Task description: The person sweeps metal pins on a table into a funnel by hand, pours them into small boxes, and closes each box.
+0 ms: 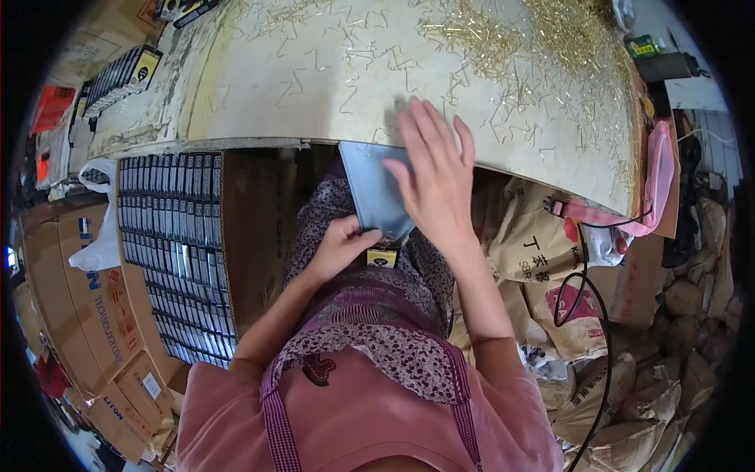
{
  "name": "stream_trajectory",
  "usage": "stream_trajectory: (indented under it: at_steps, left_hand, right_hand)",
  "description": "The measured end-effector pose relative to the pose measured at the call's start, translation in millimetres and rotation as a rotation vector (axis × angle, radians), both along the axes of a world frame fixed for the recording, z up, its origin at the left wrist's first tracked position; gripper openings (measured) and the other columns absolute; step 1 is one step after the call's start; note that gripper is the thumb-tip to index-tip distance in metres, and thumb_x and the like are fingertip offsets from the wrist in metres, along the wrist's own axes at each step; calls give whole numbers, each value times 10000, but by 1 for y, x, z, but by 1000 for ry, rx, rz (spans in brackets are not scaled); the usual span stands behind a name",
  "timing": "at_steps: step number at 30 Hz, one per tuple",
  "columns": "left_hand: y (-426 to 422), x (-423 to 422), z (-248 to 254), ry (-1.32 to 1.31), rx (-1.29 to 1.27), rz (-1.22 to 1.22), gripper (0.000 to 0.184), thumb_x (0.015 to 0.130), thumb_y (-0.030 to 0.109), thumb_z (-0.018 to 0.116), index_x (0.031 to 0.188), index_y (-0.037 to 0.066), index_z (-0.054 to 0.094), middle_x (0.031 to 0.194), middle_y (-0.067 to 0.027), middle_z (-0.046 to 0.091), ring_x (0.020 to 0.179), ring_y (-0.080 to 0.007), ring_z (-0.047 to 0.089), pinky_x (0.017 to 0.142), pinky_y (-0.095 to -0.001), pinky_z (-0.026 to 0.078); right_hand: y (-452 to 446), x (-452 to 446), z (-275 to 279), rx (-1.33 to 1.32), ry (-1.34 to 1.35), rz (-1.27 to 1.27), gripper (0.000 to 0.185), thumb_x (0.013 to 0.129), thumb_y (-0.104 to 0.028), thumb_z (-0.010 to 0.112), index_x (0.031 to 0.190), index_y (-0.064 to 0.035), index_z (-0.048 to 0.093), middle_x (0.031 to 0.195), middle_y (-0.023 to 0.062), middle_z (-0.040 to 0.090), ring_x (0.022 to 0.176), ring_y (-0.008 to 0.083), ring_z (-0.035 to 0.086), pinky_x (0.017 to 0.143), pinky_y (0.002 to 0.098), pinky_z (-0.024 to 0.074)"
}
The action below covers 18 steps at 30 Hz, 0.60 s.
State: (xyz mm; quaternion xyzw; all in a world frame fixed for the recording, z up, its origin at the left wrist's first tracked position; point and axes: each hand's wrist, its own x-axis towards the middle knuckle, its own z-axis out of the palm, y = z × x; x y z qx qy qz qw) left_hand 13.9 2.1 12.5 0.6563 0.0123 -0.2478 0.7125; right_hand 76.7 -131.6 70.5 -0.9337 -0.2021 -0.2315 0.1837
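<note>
A blue-grey sloping tray juts from the table's front edge down towards my lap, narrowing at its lower end. Under that end is a small yellow-and-black box, with some bits of metal at its top. My left hand is closed beside it, fingers curled and thumb across the box's top at the tray's lip. Over the tray's right side and the table edge, my right hand is open, its fingers spread and slightly blurred. Bent brass-coloured wire pieces lie scattered on the table beyond it.
A dense heap of wire pieces covers the right part of the pale tabletop. To the left stands a carton packed with dark boxes. Paper sacks, a pink strap and a black cable are on the right.
</note>
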Motion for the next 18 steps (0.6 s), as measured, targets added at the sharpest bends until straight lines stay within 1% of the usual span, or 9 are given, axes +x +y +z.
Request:
stream_trajectory:
  at_steps: [3, 7, 8, 9, 10, 12, 13, 17, 18]
  left_hand:
    - [-5, -1, -1, -74, -12, 0, 186, 725, 134, 462, 787, -31, 520, 664, -25, 509, 550, -54, 403, 498, -159, 335]
    - [-7, -2, 6, -100, 54, -10, 163, 735, 109, 436, 790, -24, 512, 635, 9, 487, 549, -42, 404, 514, -135, 335]
    - [-6, -1, 9, -100, 54, -9, 163, 735, 109, 436, 790, -24, 512, 635, 9, 487, 549, -42, 404, 514, -135, 335]
    - [-5, 0, 14, -12, 37, 23, 157, 727, 100, 443, 786, -26, 515, 638, 1, 493, 549, -43, 404, 510, -138, 334]
    - [-4, 1, 19, 77, 20, 53, 151, 719, 91, 450, 783, -27, 517, 642, -6, 498, 549, -44, 404, 507, -140, 333]
    - [-2, 0, 25, 270, -10, 106, 140, 702, 74, 464, 776, -30, 523, 648, -22, 509, 549, -45, 405, 501, -144, 331]
    - [-1, -1, 24, 282, -9, 103, 140, 702, 74, 464, 776, -30, 523, 648, -22, 509, 549, -45, 405, 501, -144, 331]
    - [0, 0, 13, -35, -40, 40, 136, 688, 46, 450, 779, -23, 522, 652, -23, 509, 557, -50, 405, 503, -145, 326]
    - [1, 0, 13, -35, -36, 39, 136, 688, 46, 450, 779, -23, 522, 652, -23, 509, 557, -50, 405, 503, -145, 326]
  right_hand:
    - [10, 11, 3, -46, 85, 13, 370, 655, -178, 509, 980, -19, 433, 1062, 92, 400, 994, 212, 370, 864, 355, 224]
    - [10, -1, -8, -1, 114, 67, 380, 639, -196, 522, 961, -9, 445, 1064, 99, 398, 992, 221, 373, 831, 338, 284]
    - [7, -9, -7, 34, 142, 117, 354, 650, -172, 507, 946, 9, 441, 1050, 121, 398, 988, 233, 371, 823, 341, 295]
    - [2, -19, -6, 69, 172, 165, 328, 660, -148, 492, 931, 28, 437, 1036, 143, 398, 984, 246, 369, 816, 343, 305]
    - [-4, -28, -10, 69, 177, 164, 328, 660, -148, 492, 931, 28, 437, 1036, 143, 398, 984, 246, 369, 816, 343, 305]
    - [-14, -49, -26, 210, 172, 262, 292, 668, -122, 484, 936, -10, 450, 971, 137, 420, 912, 251, 394, 768, 337, 315]
    - [-13, -59, -29, 212, 183, 258, 292, 668, -122, 484, 936, -10, 450, 971, 137, 420, 912, 251, 394, 768, 337, 315]
    - [-7, -85, -41, 366, 318, -175, 282, 672, -105, 479, 951, -67, 464, 888, 115, 419, 811, 242, 395, 700, 317, 313]
    - [-6, -90, -44, 369, 319, -175, 282, 672, -105, 479, 951, -67, 464, 888, 115, 419, 811, 242, 395, 700, 317, 313]
